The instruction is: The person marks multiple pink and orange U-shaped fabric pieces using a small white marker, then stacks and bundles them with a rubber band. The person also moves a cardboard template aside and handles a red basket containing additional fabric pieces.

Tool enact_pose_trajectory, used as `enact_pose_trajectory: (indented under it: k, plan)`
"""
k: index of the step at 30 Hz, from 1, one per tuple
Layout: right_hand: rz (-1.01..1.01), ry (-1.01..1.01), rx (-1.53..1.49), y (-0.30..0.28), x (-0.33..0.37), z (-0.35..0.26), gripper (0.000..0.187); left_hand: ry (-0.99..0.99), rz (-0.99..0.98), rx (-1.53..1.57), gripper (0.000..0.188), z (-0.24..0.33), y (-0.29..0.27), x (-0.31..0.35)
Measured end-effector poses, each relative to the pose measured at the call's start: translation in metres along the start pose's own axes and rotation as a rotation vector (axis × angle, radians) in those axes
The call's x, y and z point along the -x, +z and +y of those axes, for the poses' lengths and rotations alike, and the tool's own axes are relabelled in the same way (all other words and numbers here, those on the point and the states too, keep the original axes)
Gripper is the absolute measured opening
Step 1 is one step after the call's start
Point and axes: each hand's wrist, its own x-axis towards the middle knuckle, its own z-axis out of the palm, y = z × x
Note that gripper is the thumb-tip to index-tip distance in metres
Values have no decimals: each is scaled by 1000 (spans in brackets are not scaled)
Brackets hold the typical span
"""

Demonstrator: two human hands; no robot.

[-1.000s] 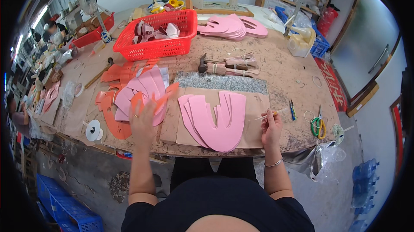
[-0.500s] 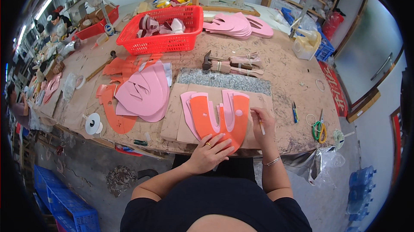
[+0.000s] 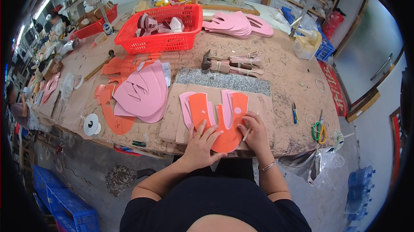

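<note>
An orange U-shaped template [image 3: 230, 139] lies over pink U-shaped cut pieces [image 3: 185, 107], whose edges show at its left and along the inner cutout. Spread fingers of my left hand [image 3: 200, 145] rest flat on the template's lower left curve. My right hand [image 3: 257, 135] is closed round a slim pale pen [image 3: 246, 134] and touches the template's right edge. Whether the pen's tip meets the pink material cannot be made out. Beneath the pieces is a brown sheet [image 3: 263, 102] on a speckled stone slab [image 3: 224, 81].
Left of the slab lie pink cut pieces [image 3: 142, 94] and orange templates [image 3: 118, 122]. Behind are a red basket [image 3: 159, 42], a hammer [image 3: 206, 61] and bundled tool handles [image 3: 237, 66]. Scissors [image 3: 319, 132] and a small slim tool [image 3: 295, 113] lie at right, a white spool [image 3: 92, 125] at left.
My left hand has shifted left and up on the template, its fingers more spread. My right hand has moved left and down onto the template's edge with the pen.
</note>
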Motion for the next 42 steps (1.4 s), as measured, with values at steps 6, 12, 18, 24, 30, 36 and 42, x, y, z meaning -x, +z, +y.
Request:
enact_pose_trajectory:
  k: [6, 12, 18, 24, 30, 36, 42]
  plan:
    - [20, 41, -41, 1, 0, 2, 30, -20, -15, 12, 74, 2, 3, -2]
    - [72, -28, 7, 1, -2, 3, 25, -11, 14, -6, 70, 2, 5, -1]
    - [168, 28, -378, -2, -33, -5, 48, 3, 58, 2, 71, 1, 6, -1]
    - [3, -102, -546, 26, -62, -28, 52, 16, 25, 11, 70, -2, 0, -5]
    - [-225, 177, -606, 51, -79, -49, 18, 25, 42, -12, 69, -2, 1, -5]
    - [-291, 162, -418, 74, -87, -56, 14, 34, 52, -11, 69, -4, 2, -5]
    - [-274, 28, -350, 72, -84, -60, 12, 32, 66, -7, 68, -3, 2, -5]
